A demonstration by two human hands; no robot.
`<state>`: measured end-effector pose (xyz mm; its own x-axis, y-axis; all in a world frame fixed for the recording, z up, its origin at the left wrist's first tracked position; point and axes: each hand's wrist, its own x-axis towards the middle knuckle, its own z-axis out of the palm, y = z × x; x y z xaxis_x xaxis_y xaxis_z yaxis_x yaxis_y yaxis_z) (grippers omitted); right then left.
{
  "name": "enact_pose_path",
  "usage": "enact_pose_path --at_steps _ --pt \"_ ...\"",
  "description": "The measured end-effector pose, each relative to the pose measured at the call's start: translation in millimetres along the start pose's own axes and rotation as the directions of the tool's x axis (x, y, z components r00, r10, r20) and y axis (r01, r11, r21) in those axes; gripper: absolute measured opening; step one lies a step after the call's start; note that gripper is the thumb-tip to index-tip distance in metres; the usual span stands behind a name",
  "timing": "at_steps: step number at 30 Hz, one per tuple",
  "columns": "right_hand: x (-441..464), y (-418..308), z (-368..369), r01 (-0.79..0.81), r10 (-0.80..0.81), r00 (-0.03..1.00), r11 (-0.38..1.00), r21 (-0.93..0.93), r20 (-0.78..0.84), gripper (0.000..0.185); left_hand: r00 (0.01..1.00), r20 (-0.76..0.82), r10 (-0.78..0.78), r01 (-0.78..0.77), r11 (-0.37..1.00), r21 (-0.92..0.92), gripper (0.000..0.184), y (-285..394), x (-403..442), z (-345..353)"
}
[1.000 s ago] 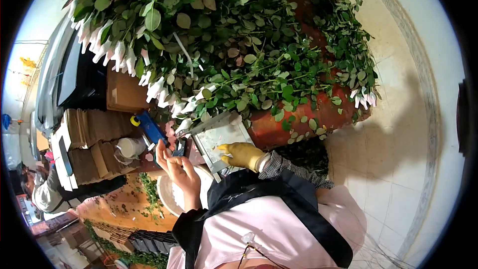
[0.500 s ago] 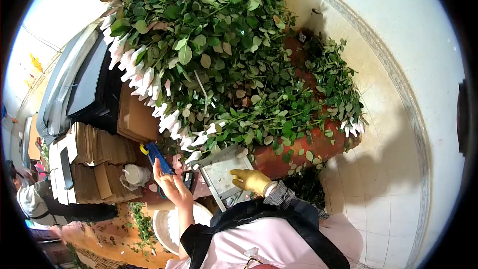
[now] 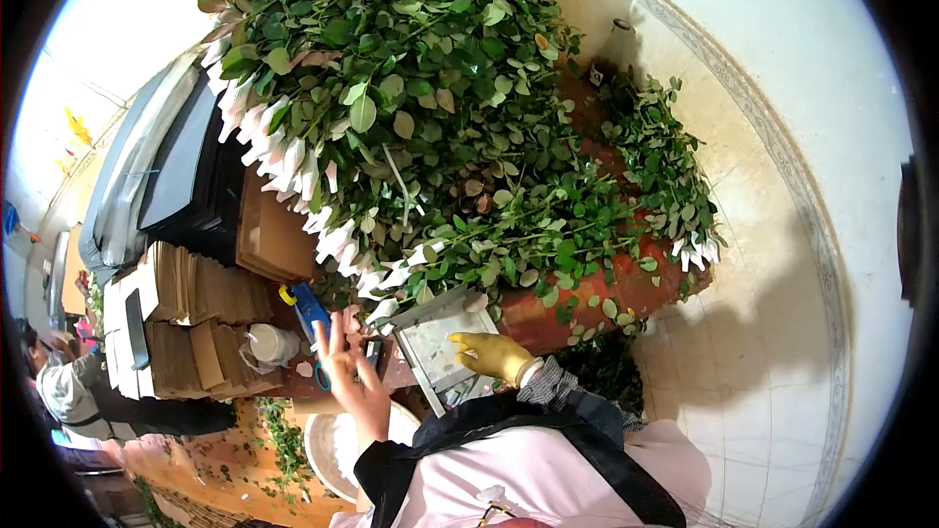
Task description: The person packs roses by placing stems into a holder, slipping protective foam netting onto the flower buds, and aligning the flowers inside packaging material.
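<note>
head view: left hand spread open and empty, right hand loosely open over the tray, stems beyond both, visible heads already in white sleeves, whether any remain bare unclear.

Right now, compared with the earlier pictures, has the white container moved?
No. The white container keeps its place beside the stacked cardboard; its changed spot in the picture comes from the camera's shift.

Your one camera looks forward and down from your head, its round, wide view catching your pink shirt close at bottom centre, leafy stems farther off across the top.
</note>
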<state>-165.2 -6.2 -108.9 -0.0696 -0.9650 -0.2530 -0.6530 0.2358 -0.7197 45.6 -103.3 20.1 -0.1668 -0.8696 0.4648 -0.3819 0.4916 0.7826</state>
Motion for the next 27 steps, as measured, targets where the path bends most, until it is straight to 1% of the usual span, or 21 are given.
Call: enact_pose_path --at_steps 2,3,4,6,7,8,10,11,12,15,19,20,21,22,23,25,26,27 --pt "-6.8 -15.8 -14.4 -0.013 0.012 1.000 0.995 0.102 0.011 0.047 0.990 -0.131 0.056 -0.041 0.993 0.115 0.013 42.7 2.2 -15.0" --pt "-5.6 -15.9 -14.6 -0.032 0.028 0.999 0.994 0.104 0.037 0.048 0.979 -0.178 0.101 -0.073 0.984 0.161 0.018 57.9 0.5 -21.3" --pt "-3.1 -15.8 -14.6 -0.047 0.041 0.997 0.994 0.103 0.059 0.049 0.954 -0.240 0.182 -0.143 0.975 0.169 0.023 63.9 1.2 -23.8" --pt "-1.1 -17.1 -15.0 -0.066 0.058 0.994 0.995 0.081 0.091 0.050 0.891 -0.279 0.359 -0.330 0.933 0.147 0.035 59.6 -0.4 -24.4" --pt "-1.6 -17.8 -16.5 -0.069 0.061 0.993 0.994 0.080 0.098 0.050 0.899 -0.243 0.365 -0.342 0.930 0.135 0.041 59.5 -1.0 -22.8" --pt "-3.6 -22.6 -21.3 -0.072 0.066 0.993 0.995 0.062 0.094 0.050 0.925 -0.195 0.325 -0.307 0.945 0.116 0.040 62.8 -1.4 -20.9" --pt "-2.9 -21.4 -21.0 -0.062 0.054 0.993 0.995 0.073 0.103 0.050 0.930 -0.189 0.314 -0.320 0.947 -0.002 0.018 43.1 -9.6 -16.4" --pt "-2.7 -21.2 -21.0 -0.058 0.050 0.993 0.996 0.074 0.105 0.050 0.933 -0.185 0.309 -0.325 0.944 -0.061 0.013 38.9 -10.2 -14.3" --pt "-2.6 -21.0 -21.0 -0.054 0.046 0.993 0.996 0.075 0.108 0.050 0.943 -0.155 0.293 -0.303 0.952 -0.041 0.010 38.1 -14.3 -17.1" --pt "-0.6 -17.1 -16.2 -0.070 0.057 0.991 0.992 0.104 0.123 0.051 0.936 -0.195 0.295 -0.308 0.950 -0.041 0.015 48.7 -14.2 -22.5" --pt "1.2 -13.9 -12.6 -0.059 0.044 0.991 0.991 0.122 0.122 0.049 0.931 -0.253 0.264 -0.256 0.965 0.062 0.015 47.0 -17.1 -30.1" --pt "1.0 -11.7 -9.9 -0.054 0.040 0.993 0.991 0.119 0.114 0.049 0.918 -0.296 0.263 -0.254 0.965 0.068 0.011 50.0 -13.6 -25.5" --pt "2.2 -7.9 -6.9 -0.048 0.036 0.994 0.992 0.115 0.102 0.048 0.934 -0.226 0.276 -0.274 0.961 0.042 0.013 52.5 -16.4 -22.4" --pt "6.0 0.6 -1.8 -0.022 0.016 0.996 0.997 0.071 0.087 0.047 0.945 -0.154 0.288 -0.290 0.957 0.012 0.015 55.2 -19.2 -19.3" --pt "4.8 -4.7 -5.1 -0.022 0.015 0.996 0.997 0.079 0.088 0.047 0.951 -0.082 0.299 -0.301 0.953 -0.020 0.017 58.0 -22.3 -16.7" --pt "2.6 -15.3 -11.8 -0.018 0.011 0.995 0.998 0.065 0.101 0.046 0.929 0.100 0.356 -0.356 0.934 -0.017 0.014 55.6 -26.7 -15.2" --pt "1.0 -15.8 -15.1 -0.024 0.019 0.995 0.999 0.045 0.100 0.047 0.916 0.159 0.367 -0.371 0.929 -0.008 0.013 53.7 -28.9 -13.6" --pt "-0.1 -14.2 -14.4 -0.013 0.005 0.996 0.996 0.084 0.086 0.047 0.898 0.217 0.383 -0.395 0.919 0.010 0.012 49.7 -29.9 -12.4"
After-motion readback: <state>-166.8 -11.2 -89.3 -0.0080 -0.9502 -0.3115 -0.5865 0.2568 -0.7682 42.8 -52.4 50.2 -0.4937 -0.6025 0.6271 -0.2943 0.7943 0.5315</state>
